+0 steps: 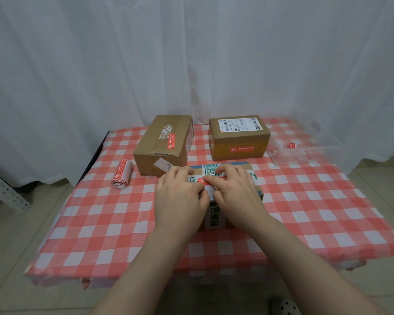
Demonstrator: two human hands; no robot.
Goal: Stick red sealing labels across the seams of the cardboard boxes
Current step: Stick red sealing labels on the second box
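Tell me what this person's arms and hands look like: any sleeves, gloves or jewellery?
The left hand and the right hand are ungloved, on forearms that are uncovered as far as the head view shows. No sleeves, watch or bracelet appear, and no rings show on the visible fingers.
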